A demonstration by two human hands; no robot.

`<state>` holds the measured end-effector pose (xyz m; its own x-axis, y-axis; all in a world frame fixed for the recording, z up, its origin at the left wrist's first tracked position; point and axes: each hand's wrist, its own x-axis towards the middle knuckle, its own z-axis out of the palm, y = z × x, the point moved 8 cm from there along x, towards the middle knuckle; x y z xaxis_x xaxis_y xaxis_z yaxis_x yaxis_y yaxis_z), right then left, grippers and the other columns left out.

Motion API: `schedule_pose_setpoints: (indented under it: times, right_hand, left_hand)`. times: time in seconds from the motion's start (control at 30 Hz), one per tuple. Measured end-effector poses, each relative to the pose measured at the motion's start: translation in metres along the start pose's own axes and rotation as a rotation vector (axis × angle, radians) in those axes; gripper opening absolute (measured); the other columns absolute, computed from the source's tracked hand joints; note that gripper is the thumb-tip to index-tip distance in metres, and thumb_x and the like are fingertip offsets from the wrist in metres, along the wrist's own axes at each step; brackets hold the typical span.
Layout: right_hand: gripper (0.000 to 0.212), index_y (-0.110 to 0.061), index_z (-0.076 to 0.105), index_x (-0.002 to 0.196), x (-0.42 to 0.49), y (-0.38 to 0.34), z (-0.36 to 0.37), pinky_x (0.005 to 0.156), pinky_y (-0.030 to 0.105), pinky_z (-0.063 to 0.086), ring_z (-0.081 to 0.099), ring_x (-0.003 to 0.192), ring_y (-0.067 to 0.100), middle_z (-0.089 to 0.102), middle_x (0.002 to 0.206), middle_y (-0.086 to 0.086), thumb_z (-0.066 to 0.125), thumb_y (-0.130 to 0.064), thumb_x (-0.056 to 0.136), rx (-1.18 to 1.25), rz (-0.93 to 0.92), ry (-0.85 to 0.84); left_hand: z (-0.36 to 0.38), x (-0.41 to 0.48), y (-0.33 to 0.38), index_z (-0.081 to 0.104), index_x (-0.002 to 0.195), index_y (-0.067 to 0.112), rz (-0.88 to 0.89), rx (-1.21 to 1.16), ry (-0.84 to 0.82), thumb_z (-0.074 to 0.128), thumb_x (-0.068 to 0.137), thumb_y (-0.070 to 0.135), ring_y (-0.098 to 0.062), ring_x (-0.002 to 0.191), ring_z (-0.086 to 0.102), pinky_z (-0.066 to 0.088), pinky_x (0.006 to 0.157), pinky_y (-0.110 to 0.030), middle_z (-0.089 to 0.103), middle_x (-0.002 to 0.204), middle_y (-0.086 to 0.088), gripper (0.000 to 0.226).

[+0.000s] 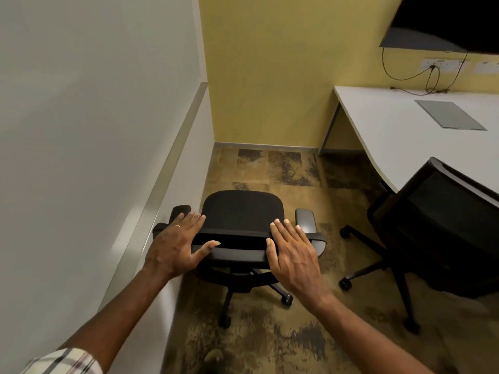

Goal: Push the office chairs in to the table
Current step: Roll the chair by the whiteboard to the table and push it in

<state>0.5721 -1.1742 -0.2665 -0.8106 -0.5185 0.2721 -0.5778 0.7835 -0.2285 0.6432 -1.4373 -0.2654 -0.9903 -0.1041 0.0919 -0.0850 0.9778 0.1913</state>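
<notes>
**Head view: one chair tucked, one yet to go**

Head view, largest first: white table (pixel 405 136) along the right, curved edge toward the room, one leg near the yellow wall. Second chair (pixel 442 225) on the right, mesh back close against the table's edge, seemingly pushed in already; how far the seat sits beneath, hidden by the backrest. Near chair (pixel 240 228) standing by the left wall, well apart from the table, seat pointing toward the far wall rather than the table; judged not yet pushed in. Patchy carpet (pixel 270 346) bare between it and the table.

Left hand (pixel 175 247) on the left end of the backrest's top edge, fingers spread flat, thumb along the near side; no closed grip, more a resting palm. Right hand (pixel 291 255) on the right end, fingers straight and loose, likewise unclenched.

Remaining, by judgement: turning the near chair rightward and rolling it under the table.
</notes>
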Motion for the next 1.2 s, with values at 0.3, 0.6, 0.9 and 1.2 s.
schedule_pose_setpoints:
  times: [0.3, 0.6, 0.9, 1.2]
  right_hand:
    - [0.052, -0.013, 0.050, 0.147, 0.061, -0.017, 0.032, 0.121, 0.042, 0.030, 0.032, 0.150, 0.015, 0.048, 0.154, 0.004, 0.032, -0.040, 0.107, -0.007, 0.120, 0.054]
    - [0.057, -0.014, 0.043, 0.152, 0.155, 0.011, 0.048, 0.126, 0.034, 0.016, 0.026, 0.151, 0.010, 0.041, 0.158, 0.001, 0.022, -0.039, 0.106, 0.006, 0.212, 0.000]
    - [0.051, -0.014, 0.065, 0.135, 0.241, 0.090, 0.049, 0.121, 0.029, 0.025, 0.049, 0.137, 0.009, 0.063, 0.140, 0.000, 0.034, -0.033, 0.100, -0.004, 0.283, 0.095]
    - [0.050, -0.014, 0.065, 0.134, 0.333, 0.144, 0.075, 0.120, 0.031, 0.030, 0.052, 0.135, 0.011, 0.063, 0.139, 0.002, 0.035, -0.032, 0.099, -0.012, 0.361, 0.110]
  left_hand:
    - [-0.016, 0.072, -0.039, 0.048, 0.150, 0.016, 0.128, -0.031, -0.004, 0.018, 0.094, 0.078, -0.011, 0.143, 0.020, 0.018, 0.115, -0.036, 0.046, 0.155, -0.005, 0.089]
    - [-0.024, 0.177, -0.059, 0.044, 0.152, 0.016, 0.159, -0.070, -0.039, 0.021, 0.088, 0.080, -0.025, 0.150, 0.032, 0.014, 0.113, -0.029, 0.041, 0.158, -0.008, 0.094]
    - [0.008, 0.302, -0.051, 0.064, 0.135, 0.028, 0.166, -0.082, -0.043, 0.028, 0.090, 0.083, -0.026, 0.143, 0.044, 0.041, 0.111, -0.045, 0.054, 0.150, -0.005, 0.080]
    - [0.022, 0.425, -0.054, 0.066, 0.133, 0.029, 0.237, -0.081, -0.051, 0.033, 0.091, 0.080, -0.026, 0.139, 0.048, 0.044, 0.107, -0.044, 0.058, 0.146, -0.003, 0.074]
